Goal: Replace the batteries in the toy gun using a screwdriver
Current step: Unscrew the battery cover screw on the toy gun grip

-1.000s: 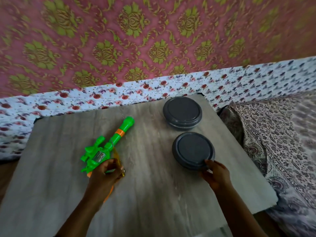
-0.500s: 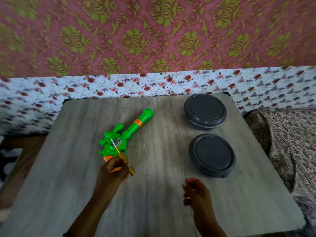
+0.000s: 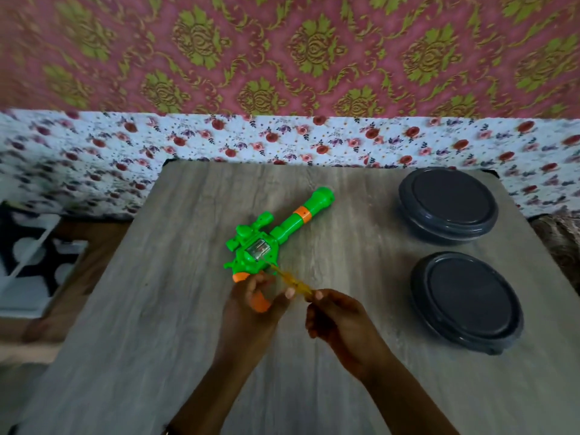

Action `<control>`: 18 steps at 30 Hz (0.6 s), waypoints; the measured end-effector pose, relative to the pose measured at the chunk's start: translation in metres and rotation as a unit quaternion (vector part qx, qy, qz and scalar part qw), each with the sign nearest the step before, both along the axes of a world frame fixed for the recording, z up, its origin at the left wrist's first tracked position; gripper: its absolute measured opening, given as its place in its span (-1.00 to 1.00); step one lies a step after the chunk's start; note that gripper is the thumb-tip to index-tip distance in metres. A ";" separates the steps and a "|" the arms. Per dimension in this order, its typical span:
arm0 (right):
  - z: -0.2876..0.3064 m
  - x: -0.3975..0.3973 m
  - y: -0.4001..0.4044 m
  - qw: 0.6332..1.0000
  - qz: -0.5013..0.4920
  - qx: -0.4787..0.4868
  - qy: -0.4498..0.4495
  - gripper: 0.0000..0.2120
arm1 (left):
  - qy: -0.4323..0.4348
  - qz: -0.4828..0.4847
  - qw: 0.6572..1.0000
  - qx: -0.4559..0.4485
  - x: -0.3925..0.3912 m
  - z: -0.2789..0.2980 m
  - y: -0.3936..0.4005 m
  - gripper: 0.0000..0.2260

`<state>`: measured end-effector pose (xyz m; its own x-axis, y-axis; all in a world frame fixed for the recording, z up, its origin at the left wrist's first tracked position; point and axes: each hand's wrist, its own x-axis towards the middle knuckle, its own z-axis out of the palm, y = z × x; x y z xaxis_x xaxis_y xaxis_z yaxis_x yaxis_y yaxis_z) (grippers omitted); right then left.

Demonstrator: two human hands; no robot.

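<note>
while the left hand [image 3: 251, 304] curls round the orange grip of the green toy gun [image 3: 266, 246], pinning it flat on the grey wood-grain tabletop [image 3: 157, 340], the right hand [image 3: 337, 318] pinches the translucent yellow handle of the screwdriver [image 3: 295, 282] between thumb and fingertips; the left forefinger also seems to touch that handle, though the blur makes the contact hard to judge. the screwdriver slants up and left, its thin shaft running onto the gun's body just below the clear window in its middle; the tip itself is too small to make out, so i cannot say whether it sits in a screw. the gun lies on its side near the table's centre, barrel with an orange ring pointing away to the upper right. the step in hand looks like seating the driver on the battery cover screw, with the cover apparently not yet off. to do it well, the tool likely wants raising closer to upright over the screw head, since a shallow slant invites slipping and chewing the soft plastic. firm downward pressure, small turns from the fingertips, and a steady hold on the grip should keep the light toy from spinning. two dark grey lidded round containers [image 3: 448, 205] [image 3: 466, 301] sit well apart on the right, handy for a loose screw. floral cloth [image 3: 282, 139] lies beyond the table's far edge.
</note>
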<state>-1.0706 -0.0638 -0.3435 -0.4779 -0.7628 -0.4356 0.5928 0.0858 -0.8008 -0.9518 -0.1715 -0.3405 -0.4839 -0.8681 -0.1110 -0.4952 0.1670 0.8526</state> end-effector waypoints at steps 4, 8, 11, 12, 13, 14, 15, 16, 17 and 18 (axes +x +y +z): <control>-0.026 -0.026 -0.011 0.998 -0.061 -0.019 0.027 -0.92 | -0.160 0.058 0.976 -0.134 -0.003 -0.026 -0.027 -0.28; -0.054 -0.041 -0.017 0.987 -0.073 -0.064 0.129 -0.91 | -0.284 0.041 0.951 -0.112 -0.016 -0.056 -0.045 -0.16; -0.072 -0.038 -0.012 0.976 -0.086 -0.093 0.176 -0.77 | -0.304 0.013 0.939 -0.159 -0.021 -0.072 -0.059 -0.21; -0.076 -0.037 -0.010 0.972 -0.101 -0.108 0.184 -0.74 | -0.298 0.015 0.940 -0.168 -0.021 -0.075 -0.062 -0.27; -0.076 -0.037 -0.009 0.967 -0.119 -0.121 0.188 -0.73 | -0.282 0.020 0.944 -0.172 -0.020 -0.077 -0.066 -0.33; -0.075 -0.038 -0.009 0.962 -0.136 -0.135 0.192 -0.78 | -0.265 0.026 0.948 -0.172 -0.020 -0.078 -0.069 -0.37; -0.075 -0.036 -0.007 0.958 -0.153 -0.151 0.191 -0.87 | -0.254 0.020 0.952 -0.171 -0.018 -0.082 -0.070 -0.40; -0.073 -0.037 -0.005 0.954 -0.163 -0.166 0.187 -0.95 | -0.244 0.011 0.954 -0.171 -0.017 -0.083 -0.071 -0.43; -0.072 -0.036 -0.003 0.952 -0.173 -0.176 0.182 -0.97 | -0.230 0.008 0.958 -0.172 -0.016 -0.086 -0.070 -0.45; -0.071 -0.036 -0.001 0.952 -0.179 -0.177 0.177 -0.91 | -0.215 0.011 0.961 -0.172 -0.016 -0.085 -0.069 -0.48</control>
